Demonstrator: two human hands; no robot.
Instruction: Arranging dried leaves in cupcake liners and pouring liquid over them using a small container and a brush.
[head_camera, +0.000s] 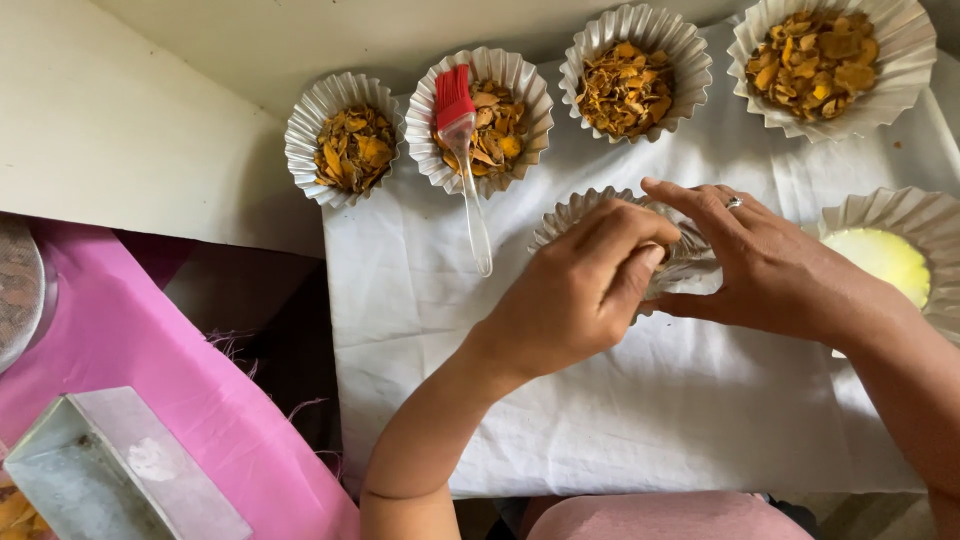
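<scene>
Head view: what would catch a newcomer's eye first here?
Both hands meet mid-frame on the white cloth: the left hand and the right hand grip an empty fluted foil cup. Behind them runs a row of four fluted cups of orange-brown dried pieces, and a red-bristled brush rests on the second from the left.

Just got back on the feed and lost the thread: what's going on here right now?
A person works over a white cloth with both bare hands. The left hand and right hand together grip a fluted foil cup lying between them; what is inside it is hidden. Behind it stand four fluted cups filled with orange-brown dried chips, and a red-bristled brush rests across the second from the left. Another cup with pale yellow liquid sits to the right.
</scene>
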